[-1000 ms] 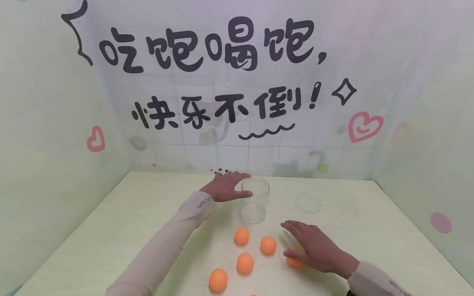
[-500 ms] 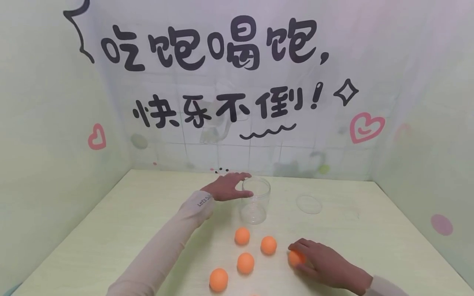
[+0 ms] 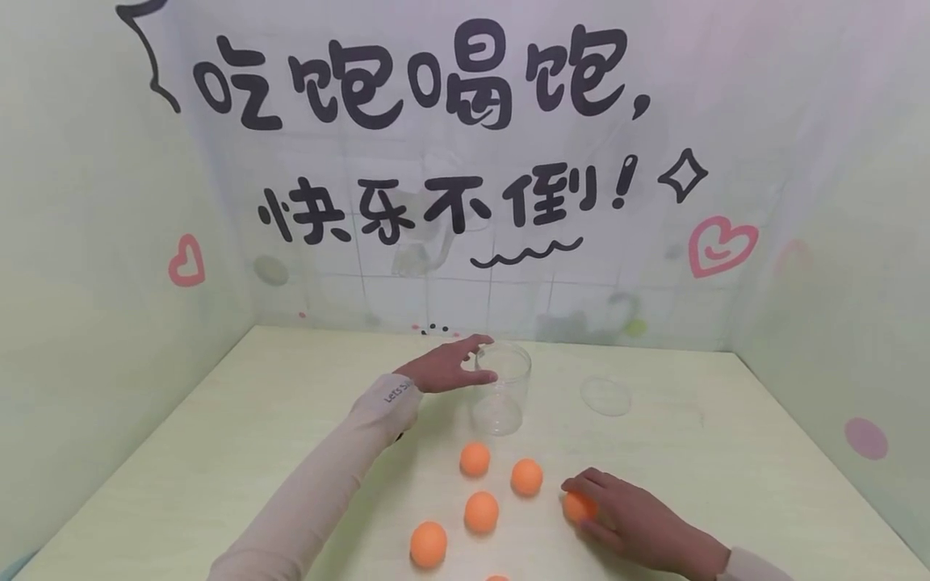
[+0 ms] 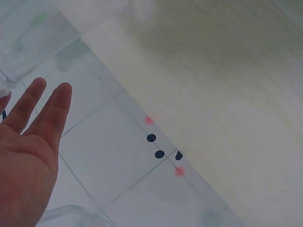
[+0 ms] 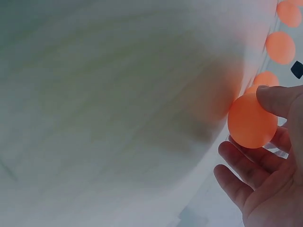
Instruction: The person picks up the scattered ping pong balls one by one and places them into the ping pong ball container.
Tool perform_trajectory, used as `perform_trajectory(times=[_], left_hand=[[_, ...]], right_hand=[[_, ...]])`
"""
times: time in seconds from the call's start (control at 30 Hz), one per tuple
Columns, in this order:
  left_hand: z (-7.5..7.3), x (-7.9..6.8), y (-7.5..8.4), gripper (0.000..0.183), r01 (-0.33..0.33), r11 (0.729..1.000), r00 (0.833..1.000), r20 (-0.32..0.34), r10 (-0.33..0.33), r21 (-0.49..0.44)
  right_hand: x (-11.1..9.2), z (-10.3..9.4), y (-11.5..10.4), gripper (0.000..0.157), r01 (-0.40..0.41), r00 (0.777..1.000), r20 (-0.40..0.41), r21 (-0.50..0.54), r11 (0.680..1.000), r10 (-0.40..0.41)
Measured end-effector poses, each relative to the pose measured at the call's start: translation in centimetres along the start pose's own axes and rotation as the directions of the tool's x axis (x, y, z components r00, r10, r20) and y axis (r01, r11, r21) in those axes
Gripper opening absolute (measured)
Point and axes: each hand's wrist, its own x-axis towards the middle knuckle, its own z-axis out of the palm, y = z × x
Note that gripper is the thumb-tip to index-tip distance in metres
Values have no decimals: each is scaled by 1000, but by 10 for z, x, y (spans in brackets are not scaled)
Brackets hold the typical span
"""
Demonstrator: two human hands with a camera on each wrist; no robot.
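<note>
As right fingers (image 5: 240, 162) grip a ball (image 5: 253, 122), others (image 3: 482, 512) lie near.

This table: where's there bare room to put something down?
Two patches of table look bare: left, between the left sleeve and left wall; right, between the clear disc, right hand and right wall. The middle is crowded: the left hand is at the jar, orange balls lie nearer the viewer, and the right hand grips another ball.
</note>
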Motion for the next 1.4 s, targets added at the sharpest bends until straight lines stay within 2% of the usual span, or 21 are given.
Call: perform_trajectory(times=[0.37,0.67,1.0,1.4], left_hand=[[6,2,-4,72,52,994,998,33,-49,-101],[8,0,-1,70,85,985,996,38,-80,-153],[12,-1,-1,67,112,967,994,13,-112,-231],[12,-2,-4,67,108,963,994,16,-108,-245]], right_hand=[[1,-2,-2,32,30,998,-51,-19,999,-30],[1,-3,-4,32,17,999,-42,-21,1000,-18],[9,-14,-7,32,5,1000,17,44,999,-5],[21,-25,-2,33,65,996,-58,65,996,-62]])
